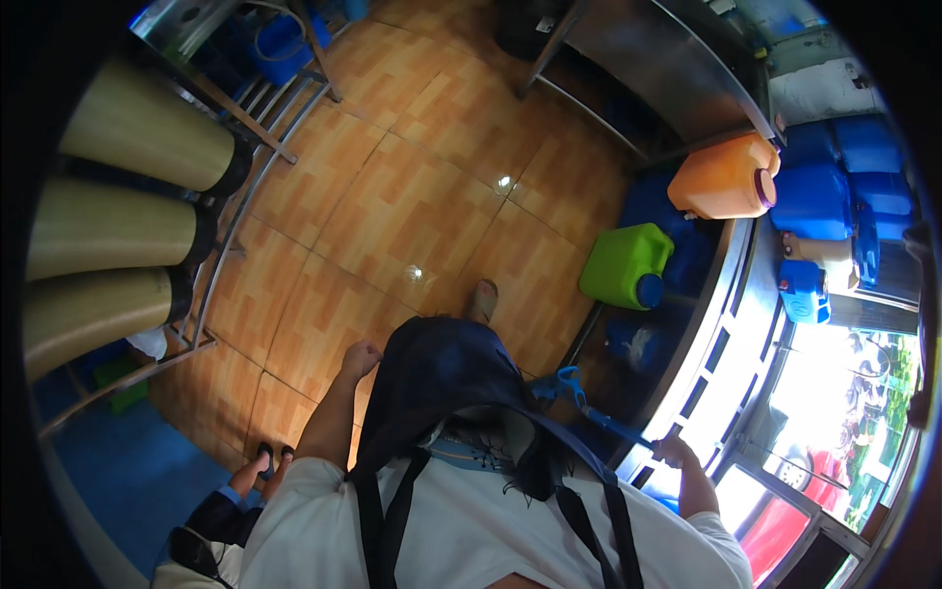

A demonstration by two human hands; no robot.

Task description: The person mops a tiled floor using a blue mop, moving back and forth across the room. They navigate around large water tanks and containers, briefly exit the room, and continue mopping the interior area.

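Observation:
My right hand (674, 452), out at the right, is closed around one end of a long, thin blue tool (610, 420). Its far end has a light-blue looped shape (567, 382); its exact kind cannot be made out. My left hand (363, 360) hangs beside the dark apron (432, 363) I wear, fingers curled in, with nothing seen in it. Ahead of my right hand, a lime-green jug (624, 265) with a blue cap stands on a low dark shelf, and an orange jug (724, 179) is above it.
Tall tan cylinders (128, 221) with black bases stand on a metal rack (231, 211) at left. Blue jugs (812, 201) line the far right beside a bright window (834, 412). Another person (211, 520) is at lower left. A steel counter (648, 64) stands ahead on tiled floor (392, 206).

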